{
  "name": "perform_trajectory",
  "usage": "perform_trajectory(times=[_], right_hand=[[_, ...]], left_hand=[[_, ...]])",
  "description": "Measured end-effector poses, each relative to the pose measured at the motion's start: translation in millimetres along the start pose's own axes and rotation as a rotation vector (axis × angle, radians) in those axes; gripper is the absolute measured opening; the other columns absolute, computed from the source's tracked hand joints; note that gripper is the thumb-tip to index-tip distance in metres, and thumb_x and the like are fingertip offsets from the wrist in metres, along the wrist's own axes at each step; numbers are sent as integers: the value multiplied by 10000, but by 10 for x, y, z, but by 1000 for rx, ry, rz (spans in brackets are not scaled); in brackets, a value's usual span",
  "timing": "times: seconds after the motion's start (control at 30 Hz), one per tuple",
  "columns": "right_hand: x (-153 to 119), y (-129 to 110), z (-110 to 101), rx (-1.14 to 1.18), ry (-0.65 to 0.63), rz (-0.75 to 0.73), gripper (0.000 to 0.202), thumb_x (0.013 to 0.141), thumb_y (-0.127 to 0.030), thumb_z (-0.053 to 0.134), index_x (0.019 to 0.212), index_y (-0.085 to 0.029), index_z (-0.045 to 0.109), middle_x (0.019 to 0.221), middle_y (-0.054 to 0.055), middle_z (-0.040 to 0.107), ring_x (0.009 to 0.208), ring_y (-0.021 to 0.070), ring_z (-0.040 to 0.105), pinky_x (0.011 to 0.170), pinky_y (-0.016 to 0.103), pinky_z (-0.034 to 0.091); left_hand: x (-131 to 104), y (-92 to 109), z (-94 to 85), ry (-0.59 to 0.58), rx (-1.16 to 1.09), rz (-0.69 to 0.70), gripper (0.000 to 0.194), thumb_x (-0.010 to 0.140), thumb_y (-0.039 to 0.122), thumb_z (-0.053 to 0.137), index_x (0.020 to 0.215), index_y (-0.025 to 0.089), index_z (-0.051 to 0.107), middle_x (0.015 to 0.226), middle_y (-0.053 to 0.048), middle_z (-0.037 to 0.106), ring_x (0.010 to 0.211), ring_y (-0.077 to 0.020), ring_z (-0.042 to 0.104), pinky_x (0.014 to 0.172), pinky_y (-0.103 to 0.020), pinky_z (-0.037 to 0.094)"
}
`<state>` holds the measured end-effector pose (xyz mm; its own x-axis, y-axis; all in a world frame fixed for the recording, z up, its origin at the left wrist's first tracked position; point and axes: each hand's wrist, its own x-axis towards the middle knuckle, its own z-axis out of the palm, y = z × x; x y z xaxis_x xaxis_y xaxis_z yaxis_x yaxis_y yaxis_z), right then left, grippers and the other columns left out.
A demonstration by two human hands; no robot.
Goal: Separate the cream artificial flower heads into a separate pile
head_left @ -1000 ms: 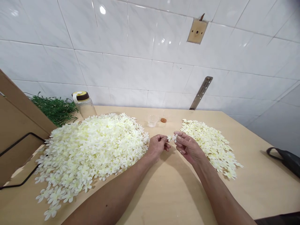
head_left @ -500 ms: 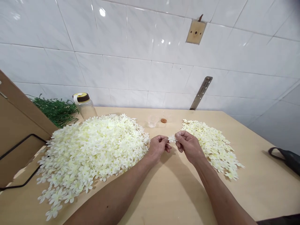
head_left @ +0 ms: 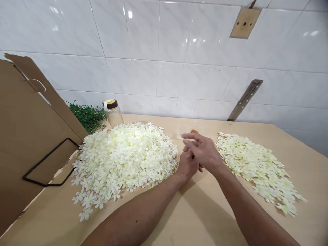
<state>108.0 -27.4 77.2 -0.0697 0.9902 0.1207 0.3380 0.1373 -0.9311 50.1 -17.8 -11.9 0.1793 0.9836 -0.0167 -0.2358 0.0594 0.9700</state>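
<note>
My right hand (head_left: 202, 149) crosses above my left, its thumb and index finger stretched forward and a little apart, with nothing visible between them. Its fingertips are at the near side of a small clear cup (head_left: 183, 128); whether they touch it I cannot tell. Below, my left hand (head_left: 188, 164) is closed, with its fingertips hidden by my right hand, so what it holds is out of sight. A large heap of white artificial flowers (head_left: 128, 153) lies beside my left hand. To the right is a flatter, yellower pile of flowers (head_left: 253, 164).
A small brown object (head_left: 194, 131) is beside the cup. At the back left stand a bottle (head_left: 114, 116) with a brown and yellow lid and green artificial foliage (head_left: 87, 116). A cardboard box (head_left: 38, 136) with a black wire frame (head_left: 48, 157) borders the left side.
My right hand has left the white flower piece held between both hands and moved over my left hand toward the cup, its fingers opening. The view has turned left.
</note>
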Motion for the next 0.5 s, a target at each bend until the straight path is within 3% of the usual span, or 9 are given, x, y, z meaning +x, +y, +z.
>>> perform_trajectory(times=[0.13,0.27,0.4,0.5], right_hand=[[-19,310,-394,-185,329,-80,393,766,-503,689,953,-161,736,674,58,692,494,141,583,411,227,428],[-89,636,-585,-262,292,-45,397,787,-529,661,946,-172,732,767,77,719,633,184,644,506,255,471],[-128,893,-513,-333,263,-106,405,783,-551,661,960,-193,727,840,80,726,709,203,668,616,300,526],[-128,992,-457,-334,270,-127,402,791,-549,658,980,-201,724,860,83,727,693,197,668,582,290,535]], left_hand=[[-49,9,3,33,-2,-16,101,822,215,573,744,152,570,505,12,586,353,-87,515,373,-188,411],[-28,-18,22,105,11,-7,93,834,205,561,756,156,572,492,28,574,332,-75,496,368,-177,412],[-8,-37,32,154,5,23,98,852,201,538,763,167,561,466,46,558,325,-79,484,362,-178,407],[-17,-23,24,146,-4,39,90,842,213,560,765,166,565,477,41,569,351,-88,507,380,-186,422]])
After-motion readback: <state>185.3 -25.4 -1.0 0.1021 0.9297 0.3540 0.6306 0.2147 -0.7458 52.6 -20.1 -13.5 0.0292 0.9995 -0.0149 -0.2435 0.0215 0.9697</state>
